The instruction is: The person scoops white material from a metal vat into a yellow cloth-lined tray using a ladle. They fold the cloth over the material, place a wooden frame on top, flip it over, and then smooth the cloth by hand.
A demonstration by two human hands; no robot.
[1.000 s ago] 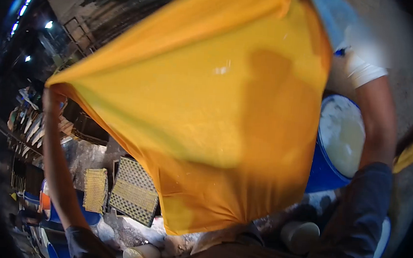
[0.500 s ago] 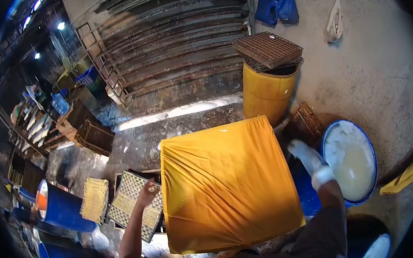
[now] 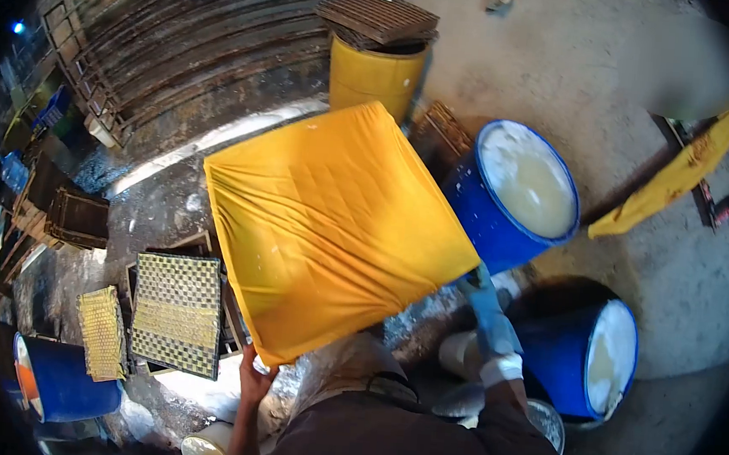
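Note:
A wide square panel covered in wrinkled yellow cloth [image 3: 339, 226] lies in front of my body, slightly turned. My bare left hand [image 3: 256, 377] is at its near left corner, fingers bent against the cloth edge. My right hand [image 3: 484, 299], in a bluish glove with a white cuff, is at the right corner, its fingers closed on the edge. Left of the panel lies a checkered woven tray [image 3: 176, 316] on a wooden frame, with a smaller yellow woven mat [image 3: 102, 333] beside it.
Blue drums with whitish contents stand at the right [image 3: 526, 184] and lower right [image 3: 610, 363]. A yellow barrel [image 3: 375, 80] bears rusty grates [image 3: 379, 17]. Another blue drum [image 3: 71, 380] is at the lower left. Yellow cloth [image 3: 680, 186] hangs at far right.
The view has shifted to the right. My right hand has come from beside the blue drum to the panel's right corner. My left hand has moved from the left side to the near corner.

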